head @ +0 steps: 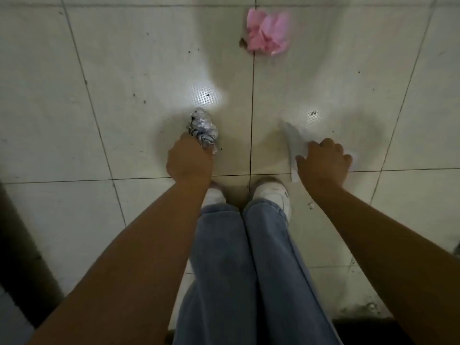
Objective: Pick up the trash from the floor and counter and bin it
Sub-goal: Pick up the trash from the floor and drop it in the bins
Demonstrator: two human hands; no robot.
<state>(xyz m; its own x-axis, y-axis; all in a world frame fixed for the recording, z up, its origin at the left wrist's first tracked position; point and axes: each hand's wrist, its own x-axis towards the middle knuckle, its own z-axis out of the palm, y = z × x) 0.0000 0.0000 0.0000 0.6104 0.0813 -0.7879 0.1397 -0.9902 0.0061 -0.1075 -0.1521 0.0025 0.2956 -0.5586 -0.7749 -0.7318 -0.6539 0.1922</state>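
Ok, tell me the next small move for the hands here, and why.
Probably close the right hand on the flat white paper scrap and lift both hands. The left hand already grips the crumpled silver foil ball, while the crumpled pink paper lies farther off.

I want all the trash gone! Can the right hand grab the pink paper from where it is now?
Probably not yet. The right hand is down on the white paper near the shoes, and the pink paper lies farther ahead. Bare floor lies between, so nothing blocks it; a step forward should do.
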